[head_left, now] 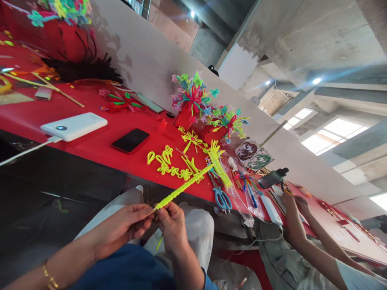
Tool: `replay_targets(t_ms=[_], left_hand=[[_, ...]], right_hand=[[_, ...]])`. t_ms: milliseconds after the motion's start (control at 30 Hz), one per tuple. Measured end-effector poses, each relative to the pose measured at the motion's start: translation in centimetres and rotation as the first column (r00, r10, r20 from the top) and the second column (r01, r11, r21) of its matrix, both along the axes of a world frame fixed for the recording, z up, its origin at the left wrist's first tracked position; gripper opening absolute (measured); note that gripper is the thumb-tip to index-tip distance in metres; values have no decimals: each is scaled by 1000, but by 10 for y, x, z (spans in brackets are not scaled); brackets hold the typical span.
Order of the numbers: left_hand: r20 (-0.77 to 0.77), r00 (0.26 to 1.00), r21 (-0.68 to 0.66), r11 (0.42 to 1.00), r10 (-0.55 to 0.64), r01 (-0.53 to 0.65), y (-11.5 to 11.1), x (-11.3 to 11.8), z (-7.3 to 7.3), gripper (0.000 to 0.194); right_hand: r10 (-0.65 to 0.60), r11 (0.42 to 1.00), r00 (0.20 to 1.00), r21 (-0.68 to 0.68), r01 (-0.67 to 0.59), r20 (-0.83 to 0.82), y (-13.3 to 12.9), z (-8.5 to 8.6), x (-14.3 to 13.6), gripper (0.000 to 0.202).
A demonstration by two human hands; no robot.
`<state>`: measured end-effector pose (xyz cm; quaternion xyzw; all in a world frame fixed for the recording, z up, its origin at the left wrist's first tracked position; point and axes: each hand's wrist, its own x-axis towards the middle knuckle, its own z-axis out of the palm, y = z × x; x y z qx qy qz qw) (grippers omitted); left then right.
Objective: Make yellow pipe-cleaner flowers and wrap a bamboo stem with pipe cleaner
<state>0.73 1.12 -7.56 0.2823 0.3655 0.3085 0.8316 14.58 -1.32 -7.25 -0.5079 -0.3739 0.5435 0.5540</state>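
Both my hands pinch the near end of a stick wrapped in fuzzy yellow pipe cleaner [183, 187], held above my lap. My left hand [130, 223] has its fingertips closed on the bare tip. Close beside it, my right hand [173, 225] grips the wrapped part, and a short yellow tail [159, 242] hangs below. The far end of the stick reaches over the table edge towards a bundle of yellow pipe cleaners [218, 163]. Yellow pipe-cleaner flowers and loops [169, 163] lie on the red table just beyond.
On the red tabletop [81, 147] are a black phone [130, 140], a white power bank [75, 125] with a cable, and blue-handled scissors [223, 199]. Colourful pipe-cleaner bouquets [195, 96] stand along the partition. At the right, another person's arms [298, 225] work at the table.
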Motion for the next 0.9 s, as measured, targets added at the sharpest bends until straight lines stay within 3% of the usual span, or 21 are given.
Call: replay_targets(t_ms=[233, 433, 667, 767, 900], left_hand=[[-209, 967, 275, 958, 146, -85, -1, 8, 10, 38], [-382, 872, 585, 810, 308, -30, 1, 8, 6, 31], [-472, 767, 724, 687, 436, 55, -3, 6, -2, 24], [-420, 832, 683, 730, 362, 28, -2, 6, -2, 23], [-269, 951, 451, 892, 154, -17, 0, 3, 1, 36]], right_hand=[[-57, 997, 994, -37, 61, 97, 0, -2, -3, 32], [-29, 999, 994, -35, 33, 109, -1, -1, -4, 30], [-16, 996, 999, -87, 19, 37, 0, -2, -4, 33], [-20, 997, 999, -78, 17, -27, 0, -1, -4, 34], [-17, 999, 998, -33, 15, -59, 0, -2, 0, 38]])
